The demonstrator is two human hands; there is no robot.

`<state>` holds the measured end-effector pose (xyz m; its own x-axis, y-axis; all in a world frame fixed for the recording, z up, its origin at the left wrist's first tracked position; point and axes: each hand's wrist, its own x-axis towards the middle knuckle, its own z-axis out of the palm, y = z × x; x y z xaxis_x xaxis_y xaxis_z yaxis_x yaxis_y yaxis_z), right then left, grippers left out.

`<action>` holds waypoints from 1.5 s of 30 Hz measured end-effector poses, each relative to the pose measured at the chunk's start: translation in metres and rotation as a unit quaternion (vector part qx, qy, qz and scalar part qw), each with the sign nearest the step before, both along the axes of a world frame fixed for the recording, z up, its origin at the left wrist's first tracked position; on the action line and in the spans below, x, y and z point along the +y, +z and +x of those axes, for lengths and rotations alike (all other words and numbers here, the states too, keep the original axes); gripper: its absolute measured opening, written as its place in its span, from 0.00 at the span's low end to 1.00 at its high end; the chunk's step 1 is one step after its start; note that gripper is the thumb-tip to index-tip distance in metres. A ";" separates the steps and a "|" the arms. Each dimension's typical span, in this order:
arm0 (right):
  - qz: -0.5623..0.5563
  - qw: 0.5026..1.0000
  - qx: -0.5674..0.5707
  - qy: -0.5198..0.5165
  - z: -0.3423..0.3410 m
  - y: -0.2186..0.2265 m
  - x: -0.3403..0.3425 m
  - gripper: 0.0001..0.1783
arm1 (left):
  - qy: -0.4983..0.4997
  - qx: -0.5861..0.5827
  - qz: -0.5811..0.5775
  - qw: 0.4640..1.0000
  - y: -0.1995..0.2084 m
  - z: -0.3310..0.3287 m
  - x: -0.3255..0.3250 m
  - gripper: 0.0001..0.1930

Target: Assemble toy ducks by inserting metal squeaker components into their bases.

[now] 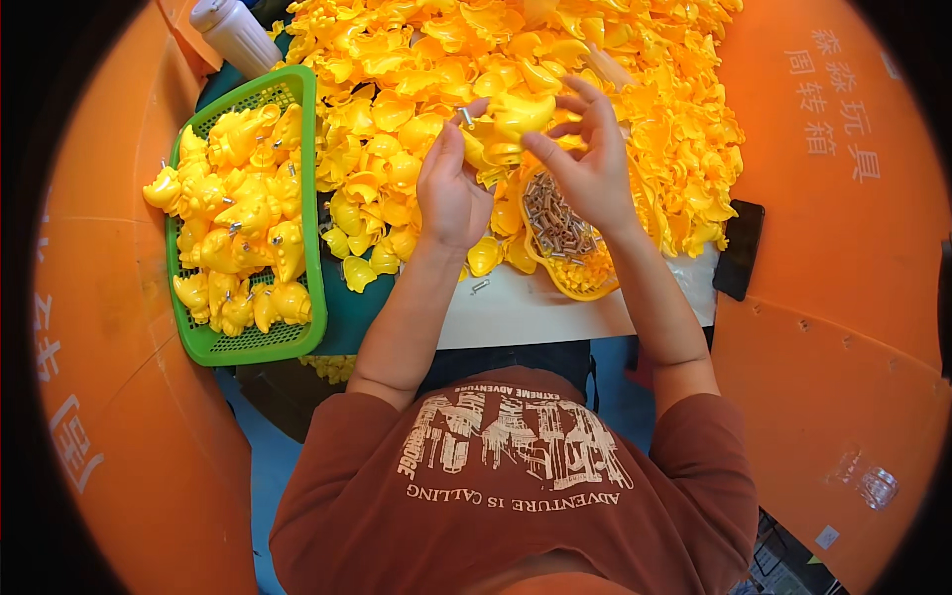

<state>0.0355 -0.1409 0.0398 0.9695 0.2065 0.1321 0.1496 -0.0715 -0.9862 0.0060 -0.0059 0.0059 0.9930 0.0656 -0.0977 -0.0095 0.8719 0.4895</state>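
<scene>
Above the heap, my left hand (457,193) is closed around a yellow plastic shell half (475,151), its thumb upright along the side. A small silver metal cylinder (465,117) sticks up at that shell, by my left fingertips. My right hand (593,164) pinches another glossy yellow shell piece (523,115) between thumb and fingers, right beside the left one. Whether the two pieces touch is unclear. Under my right wrist stands a yellow tray (572,292) with many metal cylinders (557,216) and small yellow bits.
Loose yellow shells (397,114) cover the far table. At left, a green basket (309,208) holds yellow figures with metal cylinders poking out. A white bottle (236,35) stands behind it. One loose cylinder (481,287) lies near the front edge; a dark phone (740,250) lies right. Orange panels (823,238) flank the table.
</scene>
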 end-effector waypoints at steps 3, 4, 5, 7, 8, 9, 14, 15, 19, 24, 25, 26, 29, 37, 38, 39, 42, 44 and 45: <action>-0.234 0.930 -0.282 -0.002 -0.003 0.005 -0.014 0.31 | -0.034 -0.028 -0.011 0.999 0.000 -0.003 -0.002 0.22; -0.234 0.930 -0.282 -0.005 -0.004 0.004 -0.016 0.31 | -0.037 -0.029 -0.010 0.999 0.001 -0.004 -0.003 0.22; -0.224 0.935 -0.273 0.016 -0.007 0.002 -0.017 0.30 | -0.045 -0.036 -0.002 0.998 0.002 -0.005 -0.003 0.22; -0.204 0.956 -0.210 0.026 -0.013 0.002 -0.019 0.26 | -0.056 -0.043 0.007 0.997 0.002 -0.007 -0.003 0.22; -0.204 0.956 -0.210 0.024 -0.013 0.002 -0.020 0.26 | -0.059 -0.042 0.025 0.997 0.001 -0.007 -0.004 0.22; -0.151 0.976 -0.153 0.033 -0.014 0.001 -0.021 0.24 | -0.062 -0.042 0.042 0.996 0.000 -0.008 -0.004 0.23; -0.019 0.994 -0.109 -0.002 -0.022 0.007 -0.024 0.18 | -0.091 -0.032 0.007 0.995 -0.002 -0.008 0.003 0.23; -0.066 0.983 -0.174 0.006 -0.021 0.006 -0.028 0.16 | -0.102 -0.022 -0.007 0.995 -0.002 -0.007 0.003 0.23; -0.108 0.968 -0.213 0.069 -0.014 0.004 -0.034 0.15 | -0.140 -0.034 0.007 0.990 -0.001 -0.007 0.004 0.23; -0.222 0.921 -0.319 0.007 -0.016 0.009 -0.023 0.22 | -0.103 -0.017 0.026 0.994 0.000 -0.005 -0.003 0.22; -0.239 0.914 -0.328 -0.002 -0.014 0.007 -0.024 0.25 | -0.113 -0.015 0.012 0.993 0.001 -0.004 -0.002 0.22; -0.239 0.914 -0.327 0.004 -0.011 0.005 -0.025 0.25 | -0.107 -0.013 0.011 0.994 0.000 -0.003 0.000 0.22; -0.222 0.918 -0.328 0.034 -0.005 0.001 -0.028 0.24 | -0.117 -0.004 0.002 0.993 -0.005 -0.001 0.008 0.21; -0.245 0.867 -0.408 0.148 -0.007 0.008 -0.018 0.26 | -0.126 0.022 0.023 0.992 -0.004 -0.003 0.014 0.20; -0.272 0.857 -0.415 0.142 -0.007 0.009 -0.017 0.26 | -0.123 0.021 0.024 0.992 -0.002 -0.004 0.013 0.20; -0.270 0.861 -0.408 0.138 -0.007 0.009 -0.017 0.25 | -0.110 0.009 0.043 0.993 0.002 -0.005 0.012 0.20; -0.257 0.867 -0.406 0.132 -0.007 0.008 -0.017 0.25 | -0.099 -0.014 0.075 0.992 0.003 -0.006 0.011 0.21; -0.251 0.872 -0.399 0.133 -0.007 0.008 -0.018 0.25 | -0.102 -0.025 0.088 0.991 0.003 -0.007 0.011 0.21; -0.244 0.876 -0.392 0.136 -0.007 0.007 -0.019 0.24 | -0.100 -0.044 0.106 0.988 0.004 -0.008 0.011 0.23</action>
<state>0.0288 -0.1597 0.0471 0.5266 0.6332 0.5672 0.8445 -0.3135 -0.4341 -0.0017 0.0048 0.0096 0.9923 -0.1226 -0.0157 0.1018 0.7386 0.6664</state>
